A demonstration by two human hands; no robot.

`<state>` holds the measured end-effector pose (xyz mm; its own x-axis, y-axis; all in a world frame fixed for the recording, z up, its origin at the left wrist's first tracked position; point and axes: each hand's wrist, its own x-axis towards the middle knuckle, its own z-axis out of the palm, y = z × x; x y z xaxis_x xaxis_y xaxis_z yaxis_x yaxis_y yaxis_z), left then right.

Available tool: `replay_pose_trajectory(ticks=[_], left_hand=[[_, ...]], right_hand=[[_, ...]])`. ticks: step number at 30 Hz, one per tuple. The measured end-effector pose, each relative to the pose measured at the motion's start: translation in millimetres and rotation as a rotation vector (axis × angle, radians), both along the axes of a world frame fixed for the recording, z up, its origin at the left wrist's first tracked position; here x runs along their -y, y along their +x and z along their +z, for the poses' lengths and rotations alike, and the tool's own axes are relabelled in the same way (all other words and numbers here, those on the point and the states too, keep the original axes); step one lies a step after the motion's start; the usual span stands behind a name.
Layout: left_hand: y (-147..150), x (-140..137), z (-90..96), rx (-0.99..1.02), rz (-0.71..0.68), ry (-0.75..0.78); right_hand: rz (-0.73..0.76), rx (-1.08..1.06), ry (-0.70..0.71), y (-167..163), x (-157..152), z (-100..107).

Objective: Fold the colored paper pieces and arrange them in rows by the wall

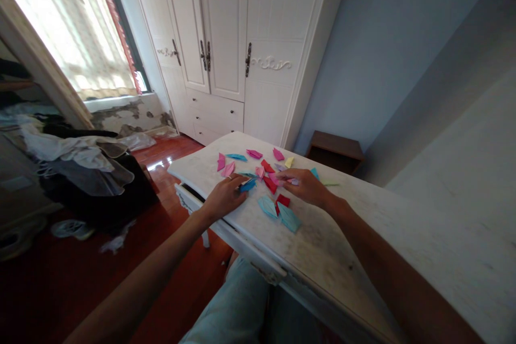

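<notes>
Many small folded paper pieces lie spread on a white table. My left hand, a ring on one finger, rests at the table's near-left side, its fingers curled on a blue folded paper piece. My right hand reaches in from the right, fingertips closed on a pink folded paper piece. Between the hands are a red piece and a light pink piece. Closer to me lie two light blue pieces with a dark red piece beside them.
Magenta pieces, a yellow piece and a pink piece lie farther back. A drawer juts out at the table's front edge. Behind stand a white wardrobe and a brown cabinet. Clothes are heaped at left.
</notes>
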<state>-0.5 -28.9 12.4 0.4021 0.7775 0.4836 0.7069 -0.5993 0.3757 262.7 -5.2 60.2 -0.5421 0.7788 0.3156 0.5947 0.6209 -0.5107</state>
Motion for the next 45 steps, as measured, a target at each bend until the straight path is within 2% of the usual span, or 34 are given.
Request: replay_pose_trajectory(ticks=[6, 11, 15, 18, 23, 27, 31, 34, 39, 42, 45], left_hand=[[-13, -2, 0.2, 0.12, 0.038, 0.064], [-42, -34, 12.6, 0.298, 0.254, 0.173], [-66, -74, 12.7, 0.164, 0.522, 0.086], [-76, -94, 5.1, 0.004, 0.587, 0.005], [-75, -104, 0.5, -0.071, 0.584, -0.034], [-66, -109, 2.0, -0.212, 0.465, -0.06], [-59, -122, -1.0, -0.326, 0.403, -0.099], [-59, -137, -6.9, -0.312, 0.348, -0.067], [-66, -156, -18.0, -0.221, 0.307, -0.034], [-65, -156, -18.3, -0.209, 0.302, -0.029], [-59, -146, -10.7, -0.215, 0.167, 0.104]], right_hand=[[-0.039, -0.021, 0.015, 16, 5, 22], [-0.06, 0.022, -0.045, 32, 3, 23], [-0.092, 0.126, -0.143, 46, 2, 15], [-0.121, 0.17, -0.169, 57, -1, 8], [-0.143, 0.167, -0.087, 74, -8, 1], [-0.219, 0.176, -0.045, 86, -14, -3], [-0.273, 0.308, -0.07, 94, -18, -12], [-0.258, 0.375, -0.11, 94, -20, -22], [-0.203, 0.299, -0.044, 84, -22, -38], [-0.198, 0.248, -0.018, 76, -23, -46], [-0.237, 0.18, 0.027, 67, -17, -51]])
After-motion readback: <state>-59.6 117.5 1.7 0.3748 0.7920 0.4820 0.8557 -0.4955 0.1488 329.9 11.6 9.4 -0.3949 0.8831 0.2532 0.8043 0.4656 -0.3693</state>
